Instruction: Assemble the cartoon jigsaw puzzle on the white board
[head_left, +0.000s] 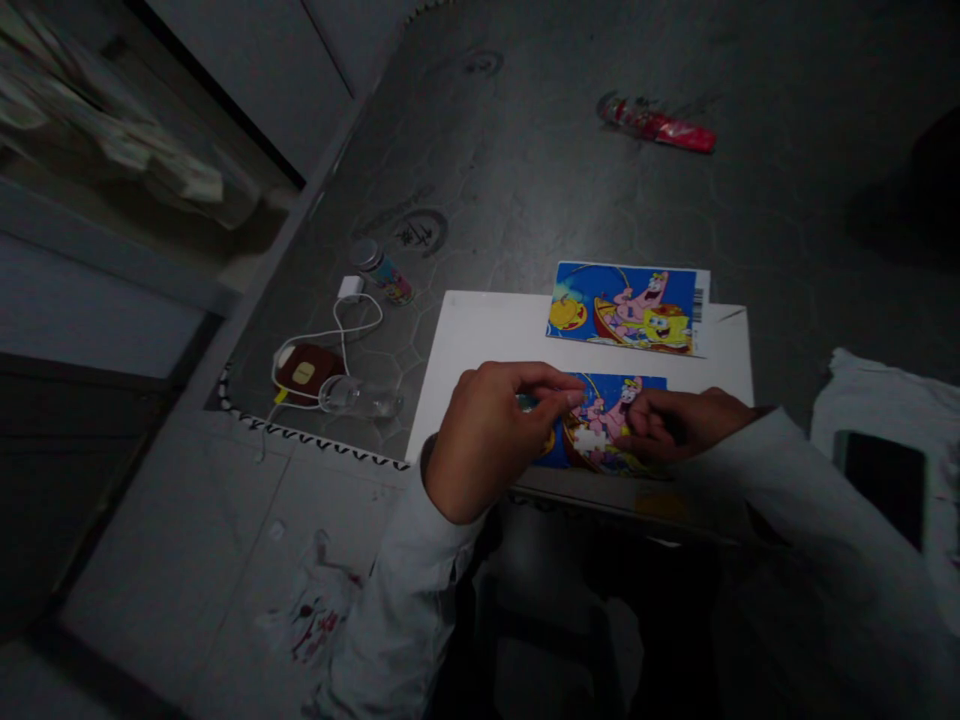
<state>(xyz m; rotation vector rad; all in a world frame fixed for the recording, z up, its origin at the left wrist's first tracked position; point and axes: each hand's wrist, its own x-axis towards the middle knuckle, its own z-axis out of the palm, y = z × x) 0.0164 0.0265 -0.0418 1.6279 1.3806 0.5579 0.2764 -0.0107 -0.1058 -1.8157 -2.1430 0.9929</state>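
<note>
A cartoon jigsaw puzzle [604,425] lies on a white board [487,335], with one white gap near its middle. My left hand [491,435] rests on the puzzle's left edge, fingers pinched together on a small piece I can barely see. Closed on the puzzle's right side is my right hand [679,422], fingertips pressing the pieces. A printed reference picture [626,308] of the same cartoon lies farther back on the board.
On the dark floor to the left are a small colourful can [382,272], a white charger with cable [349,300], a brown device [304,373] and a clear bottle [360,398]. A red wrapper [660,125] lies far back. A phone [885,480] rests on white cloth at right.
</note>
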